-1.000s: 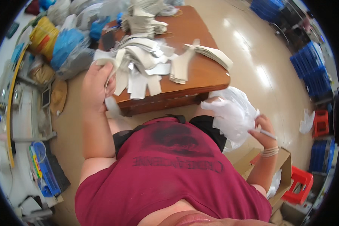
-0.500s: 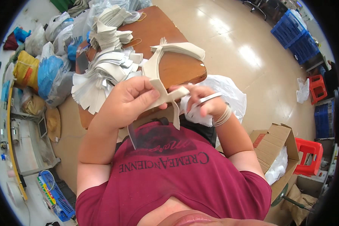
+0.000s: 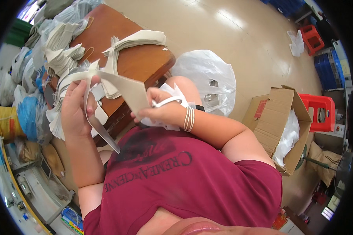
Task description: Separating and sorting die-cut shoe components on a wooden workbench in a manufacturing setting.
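Cream cut piece (image 3: 127, 88) spans between my left fingers (image 3: 80, 89), pinching its branched end, and right fingers (image 3: 148, 112), pinching its broad end; I'd hold it flat, tension light, hanging strip (image 3: 104, 134) clear of the stacks (image 3: 64, 58) beyond my left.

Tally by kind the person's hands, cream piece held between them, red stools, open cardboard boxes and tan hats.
Left hand, right hand: 2
Cream piece: 1
Nearer red stool, farther red stool: 2
Open cardboard box: 1
Tan hat: 1
Total: 7
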Available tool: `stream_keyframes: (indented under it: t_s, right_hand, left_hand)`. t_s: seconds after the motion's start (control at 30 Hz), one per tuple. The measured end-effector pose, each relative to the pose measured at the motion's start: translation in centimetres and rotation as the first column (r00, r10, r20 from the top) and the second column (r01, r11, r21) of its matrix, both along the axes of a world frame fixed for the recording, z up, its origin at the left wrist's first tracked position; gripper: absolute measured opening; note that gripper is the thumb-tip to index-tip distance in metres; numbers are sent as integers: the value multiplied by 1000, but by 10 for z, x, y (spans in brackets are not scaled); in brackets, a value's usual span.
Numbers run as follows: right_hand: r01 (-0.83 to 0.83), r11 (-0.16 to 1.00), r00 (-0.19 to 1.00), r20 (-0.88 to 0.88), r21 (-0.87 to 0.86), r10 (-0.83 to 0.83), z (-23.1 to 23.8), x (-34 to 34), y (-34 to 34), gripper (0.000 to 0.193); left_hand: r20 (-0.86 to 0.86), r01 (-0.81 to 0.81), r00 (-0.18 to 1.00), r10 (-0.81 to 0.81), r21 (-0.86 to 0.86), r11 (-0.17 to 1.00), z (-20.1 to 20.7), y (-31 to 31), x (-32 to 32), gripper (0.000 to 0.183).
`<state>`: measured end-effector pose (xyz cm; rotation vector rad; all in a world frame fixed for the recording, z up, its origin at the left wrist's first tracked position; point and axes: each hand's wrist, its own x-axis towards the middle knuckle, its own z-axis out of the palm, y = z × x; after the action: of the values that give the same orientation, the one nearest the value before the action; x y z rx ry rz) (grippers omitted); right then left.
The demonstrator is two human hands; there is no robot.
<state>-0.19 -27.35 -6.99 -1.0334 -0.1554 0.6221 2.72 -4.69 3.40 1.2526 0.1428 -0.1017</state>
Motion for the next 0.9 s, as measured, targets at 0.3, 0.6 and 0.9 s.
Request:
stream_keyframes:
  t_s: [0.3, 0.6, 0.9]
  right_hand:
    - [448, 885, 892, 128, -131, -433, -18, 50, -57, 36]
    - [620, 690, 783, 343, -373, -519, 0, 147, -37, 31]
    - [606, 528, 787, 355, -595, -504, -12, 196, -19, 30]
  left_hand:
    - [-212, 283, 949, -231, 265, 922, -35, 34, 26, 79]
    - [-130, 95, 990, -54, 334, 938, -65, 17, 122, 89]
    - [-46, -73, 993, 111, 501, 863, -136, 7, 172, 93]
